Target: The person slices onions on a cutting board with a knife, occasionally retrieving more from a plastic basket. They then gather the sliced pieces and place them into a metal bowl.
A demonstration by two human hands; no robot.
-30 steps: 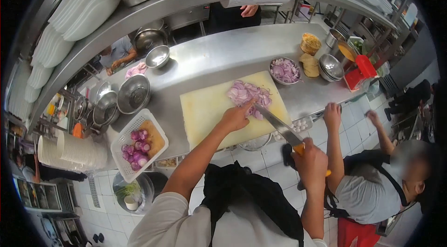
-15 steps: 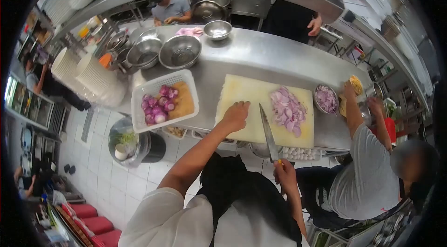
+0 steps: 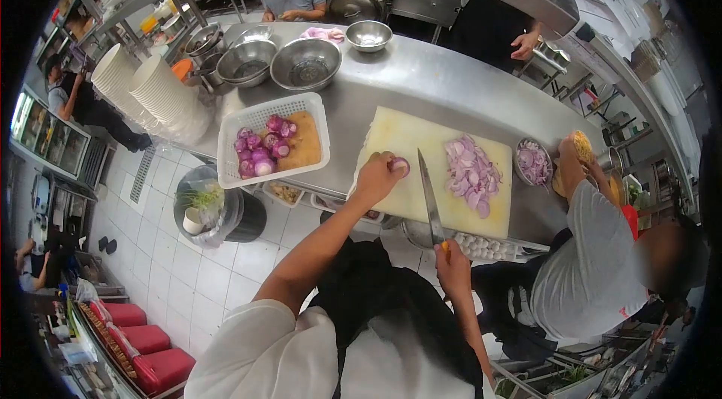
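My left hand [image 3: 379, 176] is closed around a red onion [image 3: 399, 166] over the left part of the white cutting board [image 3: 391, 128]. Part of the onion shows past my fingers. My right hand [image 3: 453, 270] grips a kitchen knife [image 3: 429, 200] by its yellow handle, the blade pointing away from me across the board. A pile of sliced red onion [image 3: 474, 173] lies on the board to the right of the blade. Whole peeled red onions [image 3: 263, 147] sit in a white plastic basket [image 3: 230, 107] to the left.
Beside the board stands a metal bowl of sliced onion [image 3: 533, 161]. Steel bowls [image 3: 305, 64] stand at the back left, near stacked white containers [image 3: 158, 91]. A co-worker [image 3: 587, 271] works close on my right. A lined bin [image 3: 197, 207] is on the floor at left.
The onion in my left hand has come into sight; earlier the hand rested on the board with its back up. The knife stays in my right hand, and the view has shifted slightly.
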